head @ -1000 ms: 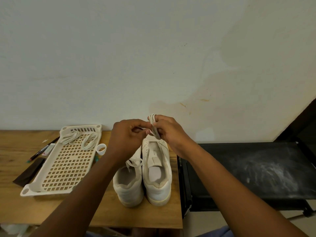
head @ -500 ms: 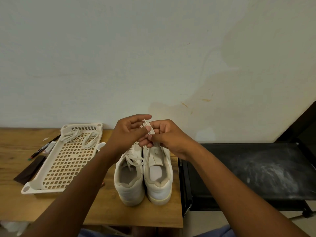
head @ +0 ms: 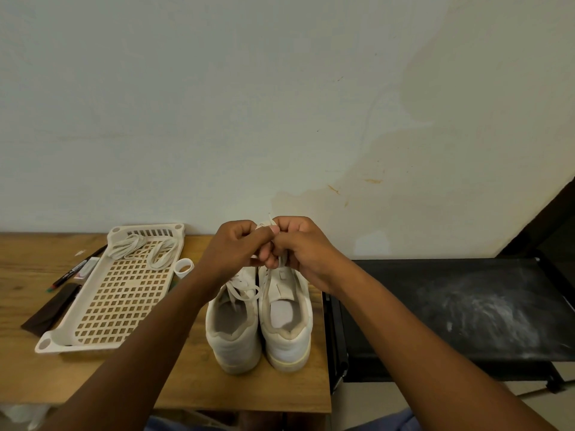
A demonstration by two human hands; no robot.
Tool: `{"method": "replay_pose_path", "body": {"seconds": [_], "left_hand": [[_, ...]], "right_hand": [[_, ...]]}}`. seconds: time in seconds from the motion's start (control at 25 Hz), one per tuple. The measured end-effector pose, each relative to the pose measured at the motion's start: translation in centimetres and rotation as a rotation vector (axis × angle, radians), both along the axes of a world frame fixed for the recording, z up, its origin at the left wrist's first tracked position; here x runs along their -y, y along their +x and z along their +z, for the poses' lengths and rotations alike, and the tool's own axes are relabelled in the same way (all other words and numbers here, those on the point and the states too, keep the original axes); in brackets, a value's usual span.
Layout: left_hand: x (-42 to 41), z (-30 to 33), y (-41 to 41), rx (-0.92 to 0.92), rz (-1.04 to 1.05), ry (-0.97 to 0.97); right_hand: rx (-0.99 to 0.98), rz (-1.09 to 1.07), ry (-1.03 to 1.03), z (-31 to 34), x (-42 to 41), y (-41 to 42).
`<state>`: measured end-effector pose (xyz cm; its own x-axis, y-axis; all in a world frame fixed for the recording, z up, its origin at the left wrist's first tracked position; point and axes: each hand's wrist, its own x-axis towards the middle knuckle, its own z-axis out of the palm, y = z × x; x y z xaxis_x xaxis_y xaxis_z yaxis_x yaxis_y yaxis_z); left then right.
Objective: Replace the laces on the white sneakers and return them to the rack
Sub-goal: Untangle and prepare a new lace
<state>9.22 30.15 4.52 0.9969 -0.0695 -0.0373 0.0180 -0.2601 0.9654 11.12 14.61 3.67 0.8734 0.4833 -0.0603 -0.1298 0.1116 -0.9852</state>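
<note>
Both hands closed tighter since the earlier frame, left hand (head: 231, 250) and right hand (head: 298, 244) pinching a flat white lace (head: 266, 221), above white sneakers (head: 258, 318) side by side on tabletop (head: 186, 377), right sneaker unlaced.

Table front edge: bare strip of wooden table (head: 93, 384) runs below the tray and the sneakers; open from the near side.
Left side: perforated tray (head: 102, 306) lies at an angle, loose laces (head: 141, 248) piled at its far end.
Beyond tray: markers (head: 74, 269) and a dark flat strip (head: 51, 309) fill the left margin.
Gap tray–shoes: narrow lane, a small white ring (head: 184, 266) at its far end, the left forearm (head: 149, 346) crossing it.
Centre: white sneakers (head: 258, 321) stand side by side, touching, heels near.
Over the toes: left hand (head: 233, 253) and right hand (head: 298, 247) bunched together on a lace.
Right: black rack (head: 451, 306) butts against the table; its top surface lies open.
Behind: wall (head: 280, 104) closes the far side.
</note>
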Motion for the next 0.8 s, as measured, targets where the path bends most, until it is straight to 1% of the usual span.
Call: {"method": "replay_pose_path", "body": {"seconds": [0.2, 0.28, 0.36, 0.44, 0.56, 0.64, 0.8], "left_hand": [[0.7, 0.0, 0.0, 0.125, 0.016, 0.002], [0.9, -0.3, 0.1, 0.200, 0.061, 0.075], [0.7, -0.7, 0.3, 0.277, 0.116, 0.197], [0.1, -1.2, 0.7, 0.331, 0.124, 0.289], [-0.9, -1.7, 1.2, 0.307, 0.076, 0.295], [-1.0, -1.8, 1.2, 0.292, 0.057, 0.300], [-0.6, -1.7, 1.1, 0.313, 0.079, 0.316]], "right_hand": [[-0.039, -0.007, 0.064, 0.3, 0.1, 0.0], [-0.055, -0.018, 0.089, 0.4, 0.0, 0.0], [-0.068, -0.023, 0.095, 0.5, -0.2, 0.1], [-0.101, -0.011, 0.085, 0.5, -0.2, 0.0], [-0.152, 0.005, 0.081, 0.4, -0.4, -0.2], [-0.205, -0.013, 0.117, 0.2, -0.4, -0.1], [-0.237, -0.078, 0.140, -0.1, -0.3, 0.2]]}}
